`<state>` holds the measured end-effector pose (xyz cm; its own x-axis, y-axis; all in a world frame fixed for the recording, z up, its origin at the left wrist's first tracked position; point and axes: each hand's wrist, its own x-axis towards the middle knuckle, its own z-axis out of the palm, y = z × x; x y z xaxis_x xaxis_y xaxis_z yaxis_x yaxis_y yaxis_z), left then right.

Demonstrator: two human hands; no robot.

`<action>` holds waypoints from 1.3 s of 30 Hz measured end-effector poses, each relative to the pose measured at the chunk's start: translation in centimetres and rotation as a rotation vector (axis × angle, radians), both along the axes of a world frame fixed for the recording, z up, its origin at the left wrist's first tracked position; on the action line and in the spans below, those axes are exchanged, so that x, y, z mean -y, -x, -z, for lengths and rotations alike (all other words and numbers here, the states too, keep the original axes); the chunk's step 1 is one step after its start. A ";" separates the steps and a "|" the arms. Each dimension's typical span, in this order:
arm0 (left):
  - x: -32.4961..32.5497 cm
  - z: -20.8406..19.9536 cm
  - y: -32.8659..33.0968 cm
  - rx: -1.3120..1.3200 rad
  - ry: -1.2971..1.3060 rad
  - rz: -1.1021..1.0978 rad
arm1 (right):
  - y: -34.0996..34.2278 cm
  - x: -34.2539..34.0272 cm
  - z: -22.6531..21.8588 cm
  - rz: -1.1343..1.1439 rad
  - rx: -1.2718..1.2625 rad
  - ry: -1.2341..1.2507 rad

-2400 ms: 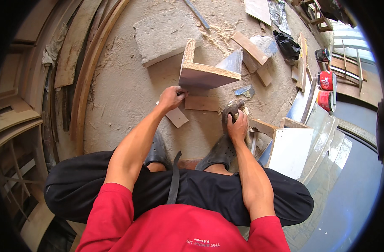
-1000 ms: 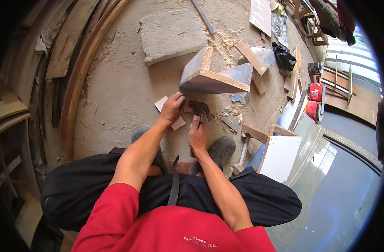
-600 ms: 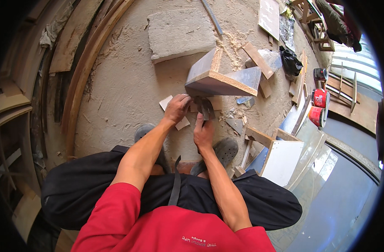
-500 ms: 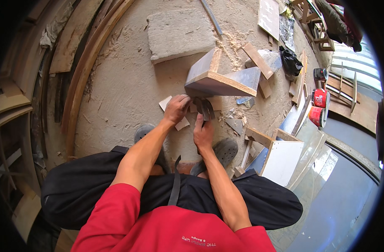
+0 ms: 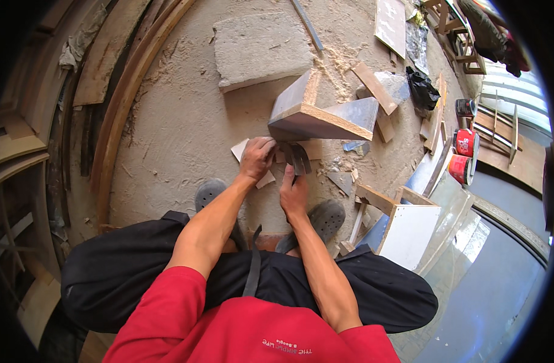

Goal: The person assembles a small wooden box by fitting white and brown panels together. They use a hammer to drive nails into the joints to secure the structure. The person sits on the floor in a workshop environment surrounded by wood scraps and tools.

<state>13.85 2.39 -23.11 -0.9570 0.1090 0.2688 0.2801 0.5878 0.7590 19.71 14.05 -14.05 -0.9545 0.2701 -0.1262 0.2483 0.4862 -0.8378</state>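
Note:
My right hand [image 5: 293, 190] is closed round a claw hammer [image 5: 299, 158], its dark curved claw showing above my thumb. The hammer's head is close under the near edge of an angled piece of joined boards [image 5: 328, 121] with raw chipboard edges. To the left, my left hand [image 5: 257, 158] has its fingers bent and pressed together at that piece's near left corner. What the fingertips hold, if anything, is hidden. Small wood offcuts [image 5: 266, 179] lie on the floor beneath my left hand.
A rough pale slab [image 5: 262, 49] lies on the floor beyond the boards. A white-sided wooden box [image 5: 408, 233] stands right of my foot, with red cans [image 5: 464, 143] farther right. Long planks [image 5: 110, 130] line the left side. Wood scraps and a black bag [image 5: 421, 88] lie to the upper right.
The hammer's head has turned slightly in my right hand, and its claw prongs look less spread. My left hand stays at the corner of the boards. The whole view has shifted slightly.

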 end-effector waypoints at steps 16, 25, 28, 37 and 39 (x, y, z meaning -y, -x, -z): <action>-0.1 -0.1 0.2 -0.006 -0.008 -0.002 | 0.6 -0.4 -0.2 -0.055 -0.021 -0.066; 0.1 0.2 0.1 -0.016 -0.003 -0.001 | 0.8 -0.1 -0.6 -0.073 0.004 -0.045; 0.2 0.4 -0.2 -0.010 0.014 -0.019 | 1.4 0.4 -1.5 -0.036 0.263 -0.117; 0.1 0.8 -0.1 -0.001 0.005 -0.003 | 1.5 -0.1 -1.0 -0.066 0.214 -0.071; 0.2 0.5 0.0 0.005 -0.002 -0.002 | 1.0 -0.6 -0.5 -0.112 0.133 -0.078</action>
